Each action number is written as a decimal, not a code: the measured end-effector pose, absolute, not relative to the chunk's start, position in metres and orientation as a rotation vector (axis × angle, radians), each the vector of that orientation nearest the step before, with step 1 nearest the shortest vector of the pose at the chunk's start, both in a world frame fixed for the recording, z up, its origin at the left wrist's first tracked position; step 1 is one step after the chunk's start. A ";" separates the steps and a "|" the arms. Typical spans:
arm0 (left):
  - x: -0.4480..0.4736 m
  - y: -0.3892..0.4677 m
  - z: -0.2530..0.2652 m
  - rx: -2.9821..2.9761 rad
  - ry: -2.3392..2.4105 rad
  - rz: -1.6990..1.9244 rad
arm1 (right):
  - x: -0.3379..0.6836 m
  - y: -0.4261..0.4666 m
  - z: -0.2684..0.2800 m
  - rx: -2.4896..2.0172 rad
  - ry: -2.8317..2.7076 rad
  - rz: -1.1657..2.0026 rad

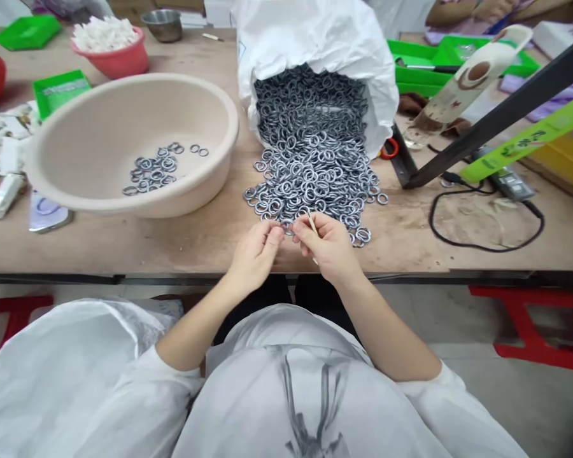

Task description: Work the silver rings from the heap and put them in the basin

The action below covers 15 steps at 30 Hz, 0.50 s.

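Note:
A heap of grey metal rings (310, 175) spills from a white sack (310, 38) onto the table. At the heap's near edge, my left hand (258, 251) pinches a single ring (286, 226) between thumb and fingers. My right hand (332, 245) is closed around a thin pale stick (312, 224), its fingertips close to the same ring. Whether the right fingertips also grip that ring is too small to tell. To the left stands a large beige basin (86, 121) with some similar rings on its bottom.
A red bowl (124, 60) of white pieces, a green tray (60, 89) and a phone (48, 213) surround the basin. On the right are a dark metal bar (487, 117), a black cable (482, 248) and a patterned tumbler (472, 83). Another person's arms (477, 13) show beyond.

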<state>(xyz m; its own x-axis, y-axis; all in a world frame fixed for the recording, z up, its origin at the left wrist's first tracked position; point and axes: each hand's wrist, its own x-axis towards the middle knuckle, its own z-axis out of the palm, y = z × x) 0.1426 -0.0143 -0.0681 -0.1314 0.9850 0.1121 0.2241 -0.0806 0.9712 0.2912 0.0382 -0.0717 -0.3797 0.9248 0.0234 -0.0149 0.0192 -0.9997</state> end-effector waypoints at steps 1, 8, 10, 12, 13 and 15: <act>0.149 -0.015 -0.074 1.256 1.350 1.291 | 0.288 0.031 -0.072 -0.950 -1.422 1.542; 0.159 -0.023 -0.077 0.782 1.023 1.278 | 0.286 0.016 -0.072 -0.852 -1.487 1.461; 0.158 -0.025 -0.074 0.766 0.975 1.217 | 0.291 0.021 -0.070 -0.851 -1.582 1.427; 0.158 -0.027 -0.071 0.735 0.939 1.173 | 0.296 0.023 -0.069 -0.901 -1.629 1.320; 0.158 -0.028 -0.070 0.716 0.923 1.160 | 0.298 0.022 -0.069 -0.928 -1.662 1.254; 0.157 -0.030 -0.068 0.679 0.906 1.158 | 0.302 0.016 -0.069 -0.969 -1.798 1.131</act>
<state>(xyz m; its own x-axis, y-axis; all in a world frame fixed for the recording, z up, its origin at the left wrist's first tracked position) 0.1570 -0.0297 -0.0678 0.1355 0.9602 -0.2440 -0.4684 0.2791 0.8383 0.3018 0.0159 -0.0686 -0.4008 0.8903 0.2161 0.1907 0.3118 -0.9308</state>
